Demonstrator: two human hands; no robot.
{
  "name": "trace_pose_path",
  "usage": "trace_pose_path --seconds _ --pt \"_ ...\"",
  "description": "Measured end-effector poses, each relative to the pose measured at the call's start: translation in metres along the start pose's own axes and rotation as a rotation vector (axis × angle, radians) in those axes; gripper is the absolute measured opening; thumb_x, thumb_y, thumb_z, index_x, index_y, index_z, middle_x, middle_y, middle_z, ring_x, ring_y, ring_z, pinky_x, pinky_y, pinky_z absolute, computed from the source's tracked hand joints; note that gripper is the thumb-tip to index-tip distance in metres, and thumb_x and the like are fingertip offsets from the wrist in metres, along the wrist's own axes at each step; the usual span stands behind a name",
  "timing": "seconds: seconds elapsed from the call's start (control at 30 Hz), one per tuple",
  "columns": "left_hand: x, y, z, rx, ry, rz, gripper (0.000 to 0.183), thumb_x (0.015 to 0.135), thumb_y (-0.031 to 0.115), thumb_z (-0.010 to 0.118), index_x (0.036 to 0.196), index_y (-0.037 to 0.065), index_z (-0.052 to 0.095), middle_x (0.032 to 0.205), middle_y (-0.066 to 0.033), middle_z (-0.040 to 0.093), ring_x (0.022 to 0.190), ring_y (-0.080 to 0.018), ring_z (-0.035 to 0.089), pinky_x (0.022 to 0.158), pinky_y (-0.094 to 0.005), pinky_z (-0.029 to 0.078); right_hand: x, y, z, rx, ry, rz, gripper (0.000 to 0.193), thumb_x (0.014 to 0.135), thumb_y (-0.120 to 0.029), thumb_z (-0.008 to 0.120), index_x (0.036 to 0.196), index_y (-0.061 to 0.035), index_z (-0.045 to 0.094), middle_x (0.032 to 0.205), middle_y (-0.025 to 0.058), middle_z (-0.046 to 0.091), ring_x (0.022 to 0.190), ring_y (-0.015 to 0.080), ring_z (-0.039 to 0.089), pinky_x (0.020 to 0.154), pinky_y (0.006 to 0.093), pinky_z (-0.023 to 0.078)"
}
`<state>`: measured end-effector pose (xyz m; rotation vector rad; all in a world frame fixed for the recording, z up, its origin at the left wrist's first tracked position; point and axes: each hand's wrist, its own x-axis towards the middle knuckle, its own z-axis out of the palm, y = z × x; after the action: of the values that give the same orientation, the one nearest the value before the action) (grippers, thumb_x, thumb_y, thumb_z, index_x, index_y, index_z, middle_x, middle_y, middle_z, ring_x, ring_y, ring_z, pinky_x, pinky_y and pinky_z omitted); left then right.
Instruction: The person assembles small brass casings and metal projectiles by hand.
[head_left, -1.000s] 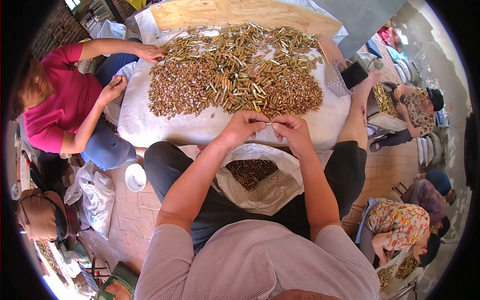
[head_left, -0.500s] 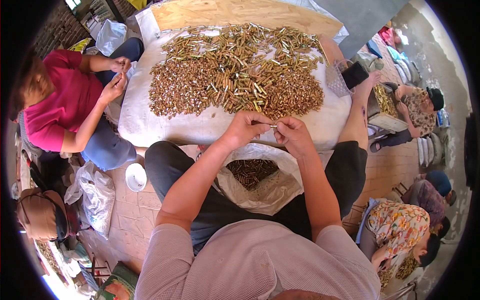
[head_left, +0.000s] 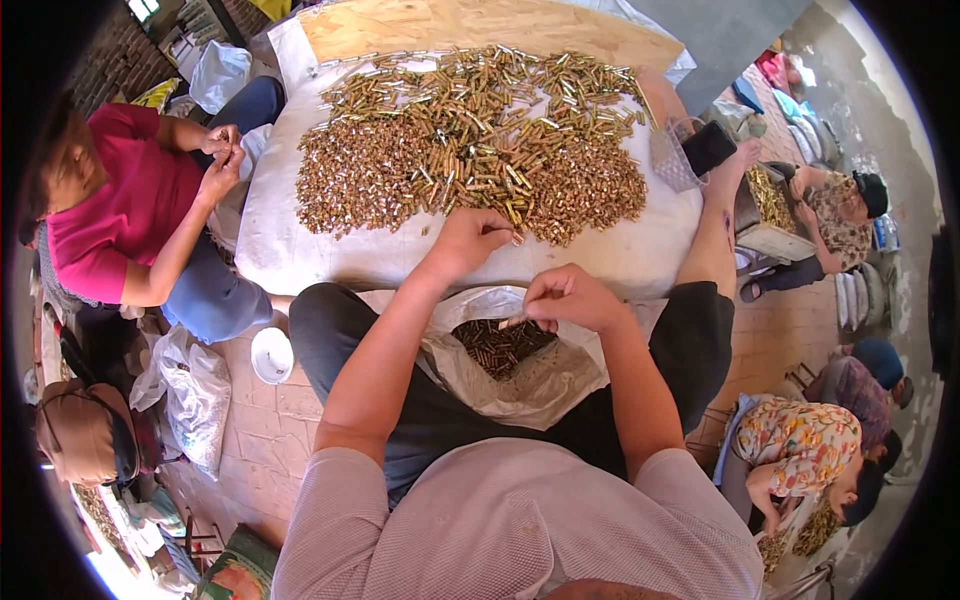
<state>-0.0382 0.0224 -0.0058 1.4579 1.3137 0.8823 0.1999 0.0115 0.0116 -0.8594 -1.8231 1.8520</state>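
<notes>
White cloth-covered low table [head_left: 300,250], plywood board [head_left: 470,25] at its far edge. Big heap of small brass-coloured metal tubes [head_left: 470,150] covers most of the table centre, spreading to the far and right edges; longer gold pieces on top and at the middle, shorter coppery ones along the left and right sides. Near edge of the table is bare cloth.

White plastic bag [head_left: 530,370] sits open in the person's lap, just below the table's near edge; a dark layer of the same tubes at its bottom [head_left: 500,345], shallow, bag mostly unfilled.

Left hand [head_left: 468,240] is at the near edge of the heap, fingers curled down and pinching at one or a few tubes; exact grip too small to tell. Right hand [head_left: 568,297] is over the bag mouth, fingertips pinched together on one small tube, apart from the left hand.

Progress judgement: early. Small amount in the bag, heap hardly dented, most still left on the table.

Around: person in pink shirt [head_left: 110,200] seated at the table's left edge, both hands together near the chest. Black phone [head_left: 708,147] in a clear container by the right edge. White bowl [head_left: 271,355] on the tiled floor at left. More seated people at right.
</notes>
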Motion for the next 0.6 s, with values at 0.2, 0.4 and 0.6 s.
trace_pose_path --seconds 0.2,0.4,0.6 --pt "-0.002 -0.010 0.026 0.710 0.253 0.291 0.016 0.077 0.007 0.068 0.092 0.007 0.069 0.090 -0.0163 0.061 0.085 -0.0333 0.062 0.075 -0.0436 0.052 0.001 0.012 -0.033 -0.362 0.105 0.083 0.006 0.087 -0.008 0.071 0.089 -0.0030 0.070 0.071 -0.0004 0.064 0.061 0.0067 0.058 0.055 0.0220 0.047" --pt "0.001 0.000 0.035 0.940 0.191 0.299 0.011 0.081 0.008 0.059 0.088 0.003 0.066 0.095 -0.0169 0.061 0.093 -0.0335 0.064 0.080 -0.0416 0.055 0.010 0.064 -0.063 -0.684 0.653 -0.067 0.010 0.084 -0.007 0.071 0.090 0.0005 0.069 0.078 0.0066 0.068 0.068 0.0145 0.062 0.061 0.0314 0.049" --pt "0.002 -0.004 0.033 0.895 0.064 0.181 0.013 0.083 0.009 0.057 0.090 0.002 0.066 0.101 -0.0191 0.062 0.097 -0.0347 0.064 0.082 -0.0431 0.054 0.022 0.056 -0.045 -1.012 0.665 -0.156 0.011 0.078 -0.004 0.071 0.089 -0.0025 0.070 0.082 0.0172 0.065 0.072 0.0321 0.064 0.069 0.0373 0.052"
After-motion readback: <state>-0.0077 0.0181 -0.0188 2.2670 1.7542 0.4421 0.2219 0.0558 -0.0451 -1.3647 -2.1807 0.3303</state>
